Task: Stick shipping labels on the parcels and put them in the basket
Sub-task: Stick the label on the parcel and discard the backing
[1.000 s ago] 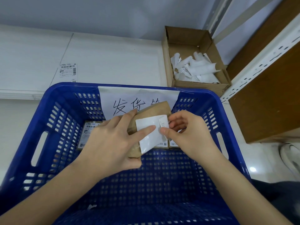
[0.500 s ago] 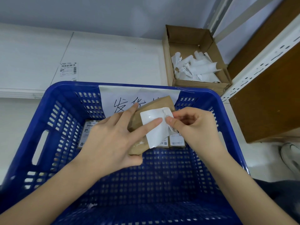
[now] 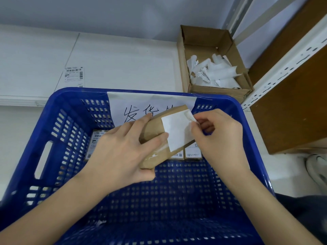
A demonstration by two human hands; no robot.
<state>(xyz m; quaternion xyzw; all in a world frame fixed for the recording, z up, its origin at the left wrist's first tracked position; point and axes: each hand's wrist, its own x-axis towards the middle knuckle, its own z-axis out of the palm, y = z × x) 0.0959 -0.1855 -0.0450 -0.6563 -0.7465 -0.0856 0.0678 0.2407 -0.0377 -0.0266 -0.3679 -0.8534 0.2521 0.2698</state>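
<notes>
**Label half on, parcel held over the basket**

From my seat, my left hand (image 3: 122, 154) grips the brown parcel (image 3: 155, 137) from its 9 o'clock side, thumb under the near end, fingers curled over the top, one fingertip pressing the label's left edge. My right hand (image 3: 219, 137) pinches the upper right corner of the white label (image 3: 177, 131) between thumb and forefinger; that corner is lifted off the paper, the rest lies on the parcel's top face. The parcel is tilted, held in the air above the blue basket (image 3: 58, 138), toward its far wall.

On the basket floor behind the hands, labelled parcels (image 3: 192, 152) lie in a row at 12 o'clock. A paper sign (image 3: 138, 106) with handwritten characters hangs on the far wall. At 1 o'clock outside the basket sits an open cardboard box (image 3: 203, 41) holding curled white backing strips (image 3: 219, 73). At 11 o'clock a loose printed label (image 3: 74, 76) lies on the white table (image 3: 123, 64).
</notes>
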